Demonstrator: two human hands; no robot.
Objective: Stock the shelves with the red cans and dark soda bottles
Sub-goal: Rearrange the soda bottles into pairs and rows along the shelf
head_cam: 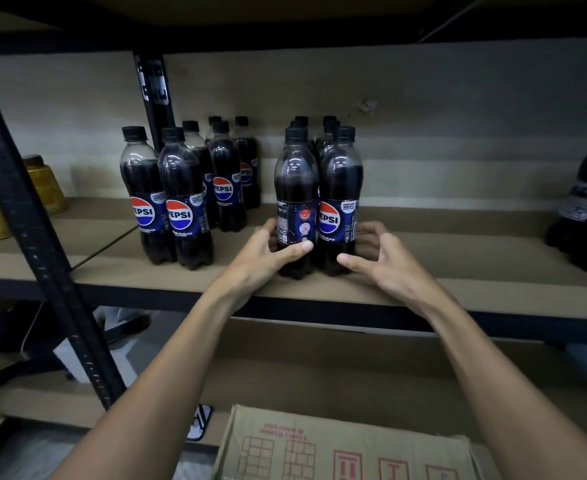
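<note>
on the shelf [458, 271], left fingers [268, 226] curl round a dark bottle [297, 188].

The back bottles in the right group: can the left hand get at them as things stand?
Probably not directly. The left hand grips the front left bottle, and that row stands close before the back bottles, whose caps alone show. Reaching over the top looks possible.

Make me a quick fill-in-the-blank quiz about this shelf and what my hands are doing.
1. The left hand grips a bottle with a ____ cap.
2. The gold jars stand to the ____ of the bottles.
3. The cardboard box sits ____ the shelf and carries ____ print.
Missing words: black; left; below; red.
</note>
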